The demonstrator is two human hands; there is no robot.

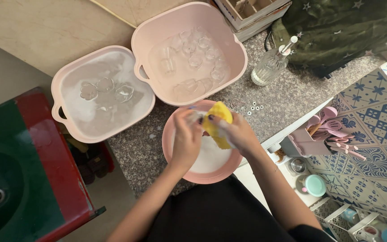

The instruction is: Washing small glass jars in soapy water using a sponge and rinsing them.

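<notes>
A speckled grey granite counter (pixel 292 96) serves as the landmark. On it, toward the far edge, stands a square pale pink plastic basin (pixel 229 42) holding clear glass tumblers (pixel 193 58) in water. Just left of that, overhanging the counter's left edge, sits a second pink plastic basin (pixel 59 89) of cloudy soapy water with a few glasses (pixel 106 89) in it. At the counter's right stands a ribbed clear glass bottle with a metal spout (pixel 272 65). Small white beads (pixel 254 108) lie scattered near its middle. Left of the counter, lower down, is a green and red sink (pixel 5 179).
</notes>
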